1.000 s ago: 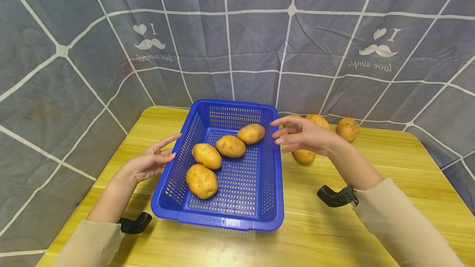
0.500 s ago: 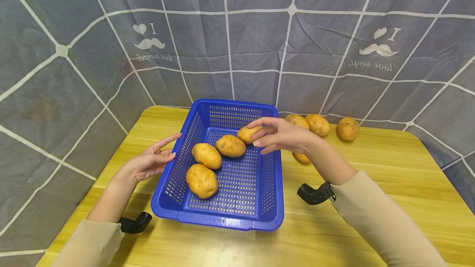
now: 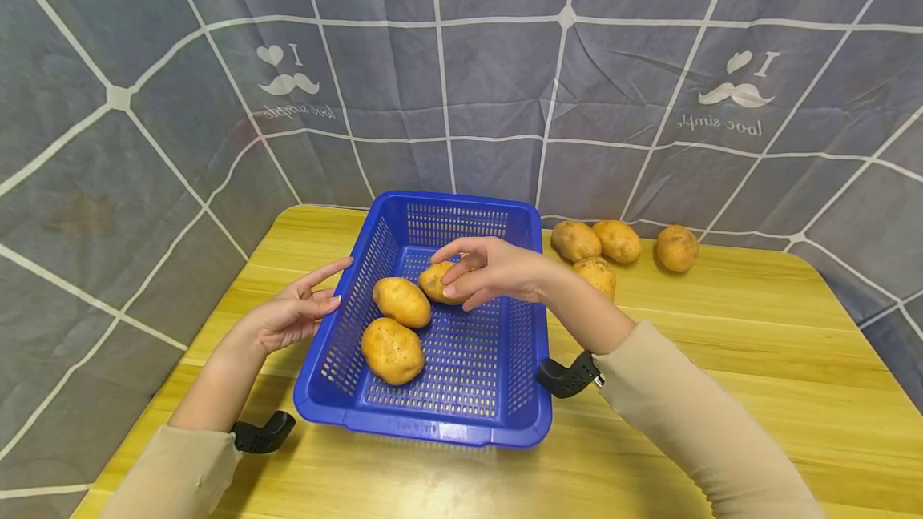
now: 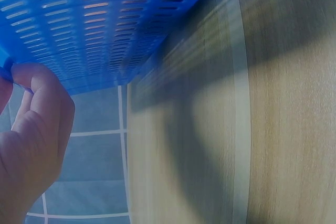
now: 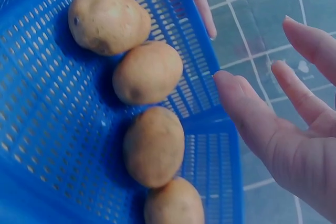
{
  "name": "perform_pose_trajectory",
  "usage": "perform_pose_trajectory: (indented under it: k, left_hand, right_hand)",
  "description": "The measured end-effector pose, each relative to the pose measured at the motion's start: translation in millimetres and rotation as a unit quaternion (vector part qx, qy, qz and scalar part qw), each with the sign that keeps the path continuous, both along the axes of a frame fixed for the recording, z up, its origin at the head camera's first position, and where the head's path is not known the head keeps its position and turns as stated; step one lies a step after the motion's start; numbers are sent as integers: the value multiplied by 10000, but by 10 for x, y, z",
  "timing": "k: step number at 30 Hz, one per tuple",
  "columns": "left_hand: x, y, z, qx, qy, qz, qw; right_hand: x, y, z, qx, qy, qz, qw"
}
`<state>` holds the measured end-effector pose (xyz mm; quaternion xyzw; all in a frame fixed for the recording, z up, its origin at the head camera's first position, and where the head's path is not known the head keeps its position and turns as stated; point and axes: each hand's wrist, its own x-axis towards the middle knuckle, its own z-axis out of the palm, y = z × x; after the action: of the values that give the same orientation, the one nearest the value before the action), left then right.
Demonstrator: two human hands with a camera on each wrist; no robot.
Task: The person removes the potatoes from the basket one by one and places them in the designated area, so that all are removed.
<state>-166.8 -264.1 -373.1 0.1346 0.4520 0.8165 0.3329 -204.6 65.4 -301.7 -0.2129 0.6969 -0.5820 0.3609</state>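
Leftward over the blue basket (image 3: 519, 391) goes the right hand (image 3: 490, 271), which a second ago hung past the basket's right wall near the loose potatoes (image 3: 595, 243) on the worktop (image 3: 721, 359). Its grip is slack — fingers spread above the third potato (image 3: 435, 282) in the row, nothing held. The left hand (image 3: 292, 315) rests against the basket's left wall, fingers relaxed. A risk, as I judge it: the round potatoes lie close together — a clumsy pinch could roll one into its neighbour, or nudge the basket.
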Motion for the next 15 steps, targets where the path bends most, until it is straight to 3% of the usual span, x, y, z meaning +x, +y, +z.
perform_pose_trajectory:
  k: [15]
  left_hand:
    - [3,1,-3,-49,-11,36,10000]
  right_hand:
    - [92,-367,-256,332,-198,430,9983]
